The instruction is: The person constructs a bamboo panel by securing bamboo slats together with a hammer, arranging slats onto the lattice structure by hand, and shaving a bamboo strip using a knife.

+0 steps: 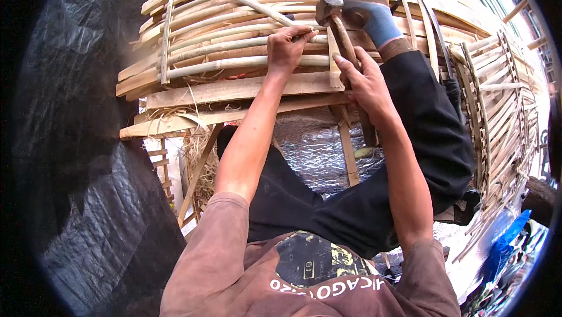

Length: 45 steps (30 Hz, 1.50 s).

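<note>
My right hand [369,86] is wrapped round the wooden handle of a hammer [342,36]. The metal head points away from me, above the slats and next to my foot. Just left of it, my left hand [285,48] is closed in a pinch by the lower end of a diagonal wooden strip [237,0]. Whatever sits between those fingertips is too small to make out. Beneath both hands lies a frame of long bamboo or wooden slats [222,62], crossed by a short upright strip [333,59].
My socked foot [377,18] rests on the slats right of the hammer head. A black plastic sheet [111,194] hangs at the left. Another slatted panel [503,94] stands at the right. Silvery foil [310,153] and straw [199,165] show below the frame.
</note>
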{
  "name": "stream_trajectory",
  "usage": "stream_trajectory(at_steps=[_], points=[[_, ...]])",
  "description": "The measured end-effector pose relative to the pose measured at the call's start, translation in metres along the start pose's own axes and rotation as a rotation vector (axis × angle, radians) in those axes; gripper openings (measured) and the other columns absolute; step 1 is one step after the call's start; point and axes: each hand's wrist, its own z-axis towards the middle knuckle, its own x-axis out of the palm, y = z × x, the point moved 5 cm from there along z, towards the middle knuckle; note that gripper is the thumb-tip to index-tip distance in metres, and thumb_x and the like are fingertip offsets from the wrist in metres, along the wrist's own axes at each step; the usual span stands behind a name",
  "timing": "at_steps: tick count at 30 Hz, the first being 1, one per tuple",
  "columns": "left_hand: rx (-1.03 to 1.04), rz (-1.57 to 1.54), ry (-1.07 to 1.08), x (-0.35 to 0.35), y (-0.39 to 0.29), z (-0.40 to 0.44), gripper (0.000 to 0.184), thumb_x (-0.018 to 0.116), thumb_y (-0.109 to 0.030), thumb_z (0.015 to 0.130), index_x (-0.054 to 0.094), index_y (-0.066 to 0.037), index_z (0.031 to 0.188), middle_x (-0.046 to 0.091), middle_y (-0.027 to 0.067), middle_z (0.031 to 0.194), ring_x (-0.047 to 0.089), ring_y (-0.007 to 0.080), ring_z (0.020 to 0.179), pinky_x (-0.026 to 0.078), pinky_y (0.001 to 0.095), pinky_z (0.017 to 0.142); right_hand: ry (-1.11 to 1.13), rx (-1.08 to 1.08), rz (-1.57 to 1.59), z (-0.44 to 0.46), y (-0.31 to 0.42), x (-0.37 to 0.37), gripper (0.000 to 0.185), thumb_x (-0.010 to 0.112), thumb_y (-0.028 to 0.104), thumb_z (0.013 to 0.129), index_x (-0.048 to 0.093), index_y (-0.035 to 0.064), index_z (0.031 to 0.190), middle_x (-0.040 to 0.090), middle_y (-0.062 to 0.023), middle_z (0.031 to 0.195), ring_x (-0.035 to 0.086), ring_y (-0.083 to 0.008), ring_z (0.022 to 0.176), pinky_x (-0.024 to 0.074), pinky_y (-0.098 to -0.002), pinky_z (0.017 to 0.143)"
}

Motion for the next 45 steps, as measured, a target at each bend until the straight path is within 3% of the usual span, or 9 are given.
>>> stream_trajectory(at_steps=[4, 12, 14, 33, 37, 39, 45], points=[[0.026, -0.013, 0.022, -0.002, -0.006, 0.0, 0.015, 0.081, -0.017, 0.078, 0.077, -0.006, 0.088, 0.073, 0.0128, 0.079, 0.07, 0.0203, 0.071, 0.055, 0.0327, 0.067, -0.051, -0.096, -0.076, 0.007, -0.012, 0.006, 0.034, 0.064, 0.033, 0.095, 0.059, 0.0005, 0.103, 0.051, -0.0022, 0.069, 0.046, -0.0103, 0.063, 0.041, -0.0288, 0.057], [0.183, 0.097, 0.017, -0.002, -0.007, 0.001, 0.014, 0.08, -0.017, 0.079, 0.076, -0.006, 0.086, 0.073, 0.0119, 0.084, 0.069, 0.0238, 0.074, 0.054, 0.0352, 0.069, -0.065, -0.03, -0.175, 0.006, -0.03, 0.008, 0.039, 0.06, 0.036, 0.096, 0.059, -0.0006, 0.11, 0.058, -0.0116, 0.075, 0.055, -0.0165, 0.07, 0.0458, -0.0352, 0.065], [0.217, 0.132, 0.006, 0.0, -0.008, 0.0, 0.014, 0.08, -0.017, 0.078, 0.076, -0.006, 0.086, 0.073, 0.0118, 0.084, 0.069, 0.0239, 0.074, 0.054, 0.0352, 0.068, -0.084, -0.111, -0.162, 0.004, -0.025, 0.009, 0.039, 0.06, 0.035, 0.097, 0.058, -0.0006, 0.111, 0.06, -0.0139, 0.077, 0.056, -0.0176, 0.071, 0.0465, -0.0361, 0.066], [0.134, 0.07, 0.016, -0.001, -0.009, 0.003, 0.018, 0.079, -0.021, 0.08, 0.076, -0.005, 0.087, 0.072, 0.0108, 0.083, 0.071, 0.0243, 0.074, 0.055, 0.0342, 0.065, -0.105, -0.146, -0.189, 0.006, -0.009, 0.008, 0.037, 0.061, 0.034, 0.097, 0.059, -0.0009, 0.109, 0.057, -0.013, 0.072, 0.054, -0.0172, 0.068, 0.0451, -0.0352, 0.063], [0.17, 0.108, 0.001, -0.001, -0.01, 0.003, 0.016, 0.079, -0.02, 0.079, 0.076, -0.006, 0.086, 0.072, 0.01, 0.083, 0.071, 0.0244, 0.074, 0.055, 0.0344, 0.065, -0.1, -0.152, -0.197, 0.007, -0.012, 0.013, 0.036, 0.061, 0.033, 0.097, 0.059, -0.0016, 0.109, 0.059, -0.0155, 0.074, 0.055, -0.0195, 0.069, 0.0454, -0.0375, 0.066], [0.144, 0.152, 0.032, -0.001, -0.01, 0.002, 0.014, 0.079, -0.015, 0.08, 0.076, -0.004, 0.089, 0.073, 0.0091, 0.086, 0.071, 0.0196, 0.078, 0.055, 0.0317, 0.07, -0.102, -0.159, -0.194, 0.007, -0.01, 0.014, 0.036, 0.06, 0.032, 0.097, 0.059, -0.0019, 0.109, 0.059, -0.0167, 0.075, 0.055, -0.0207, 0.069, 0.0455, -0.0385, 0.066], [0.22, 0.136, -0.024, -0.001, -0.012, 0.0, 0.015, 0.08, -0.017, 0.078, 0.076, -0.006, 0.086, 0.072, 0.0084, 0.083, 0.07, 0.0236, 0.075, 0.055, 0.0341, 0.066, -0.118, -0.187, -0.255, 0.004, 0.001, 0.013, 0.038, 0.059, 0.032, 0.097, 0.057, -0.0022, 0.114, 0.061, -0.022, 0.079, 0.058, -0.0259, 0.071, 0.0467, -0.0399, 0.07]])
